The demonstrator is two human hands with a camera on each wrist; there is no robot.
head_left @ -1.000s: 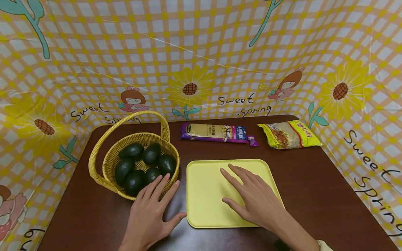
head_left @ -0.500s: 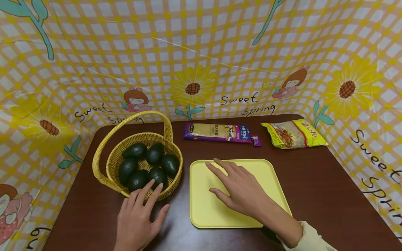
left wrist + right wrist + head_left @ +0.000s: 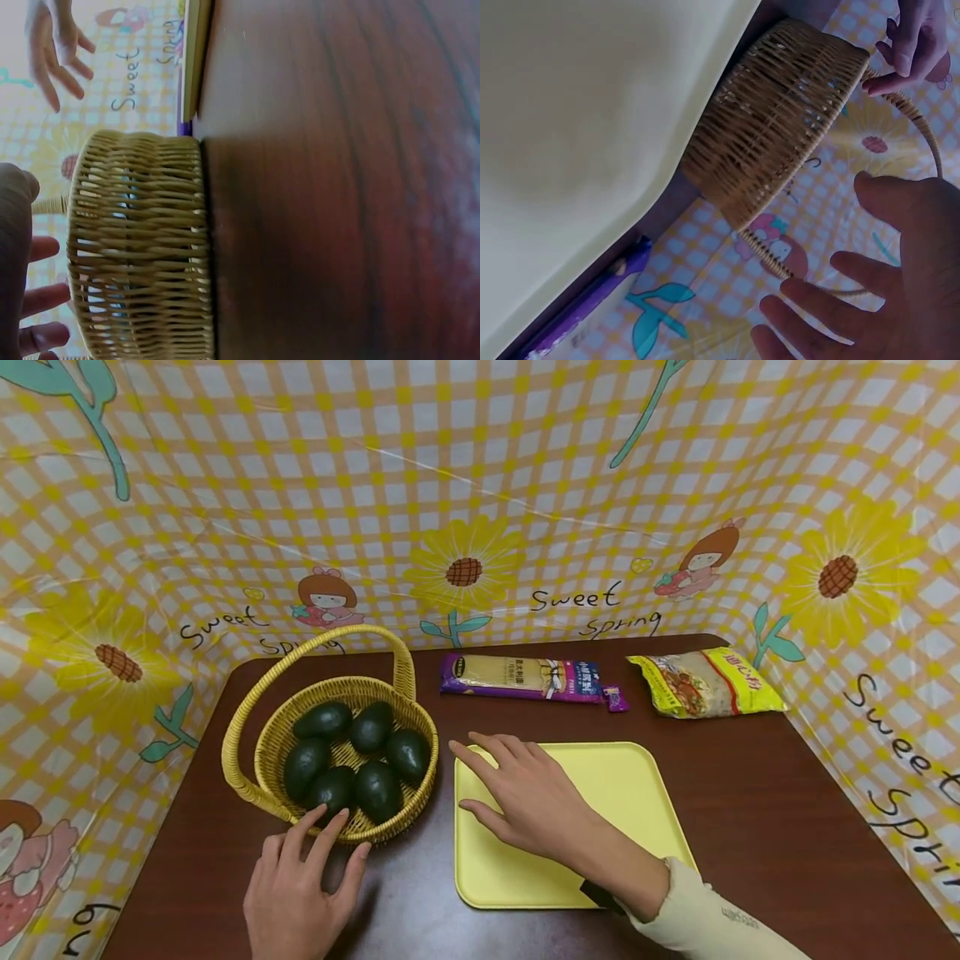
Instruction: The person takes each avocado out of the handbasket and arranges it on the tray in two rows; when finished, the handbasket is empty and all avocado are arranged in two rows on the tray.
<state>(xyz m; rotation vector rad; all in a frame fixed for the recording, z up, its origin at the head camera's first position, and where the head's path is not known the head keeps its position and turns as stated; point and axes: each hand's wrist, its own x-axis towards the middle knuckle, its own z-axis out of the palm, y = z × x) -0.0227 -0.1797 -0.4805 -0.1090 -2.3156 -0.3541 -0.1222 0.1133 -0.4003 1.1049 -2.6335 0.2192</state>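
Note:
A yellow wicker basket (image 3: 417,808) with a tall handle stands at the left, holding several dark green avocados (image 3: 322,721). My left hand (image 3: 295,897) is at the basket's near rim, fingers loosely spread and nothing in them; two fingertips overlap the rim in the head view. Over the left part of a pale yellow tray (image 3: 618,810) hovers my right hand (image 3: 534,793), fingers apart and pointing toward the basket, holding nothing. The left wrist view shows the basket's woven side (image 3: 142,247) close to the left fingers (image 3: 45,296).
A purple pasta pack (image 3: 517,678) lies behind the tray, with a small purple packet (image 3: 615,698) at its right end. Further right is a yellow food bag (image 3: 708,682). Checked cloth (image 3: 465,460) walls the dark brown table (image 3: 780,827) at the back and sides.
My left hand has drawn back from over the basket's front right toward its near left edge. My right hand has moved left across the tray, toward the basket. The avocados stay put.

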